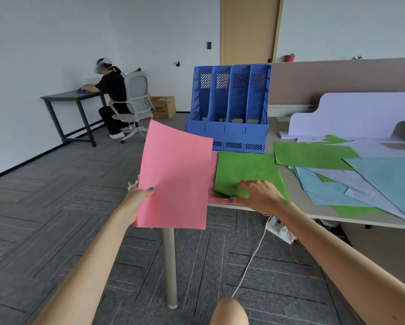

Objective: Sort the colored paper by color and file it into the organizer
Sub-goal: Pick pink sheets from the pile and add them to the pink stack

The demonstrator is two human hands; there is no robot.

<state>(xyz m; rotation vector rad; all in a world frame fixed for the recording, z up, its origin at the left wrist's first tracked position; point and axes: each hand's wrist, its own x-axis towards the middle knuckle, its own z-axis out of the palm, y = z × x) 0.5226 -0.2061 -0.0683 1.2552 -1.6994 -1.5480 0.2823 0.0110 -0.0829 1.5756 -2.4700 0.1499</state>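
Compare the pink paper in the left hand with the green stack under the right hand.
The pink paper is held up off the table, nearly upright; the green stack lies flat on it. The left hand grips the pink paper by its edge; the right hand pinches the green stack at its near corner. Both are plain coloured paper.

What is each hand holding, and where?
Left hand pinches the pink sheet at its lower left edge. Right hand rests on the green stack near its corner; grip unclear.
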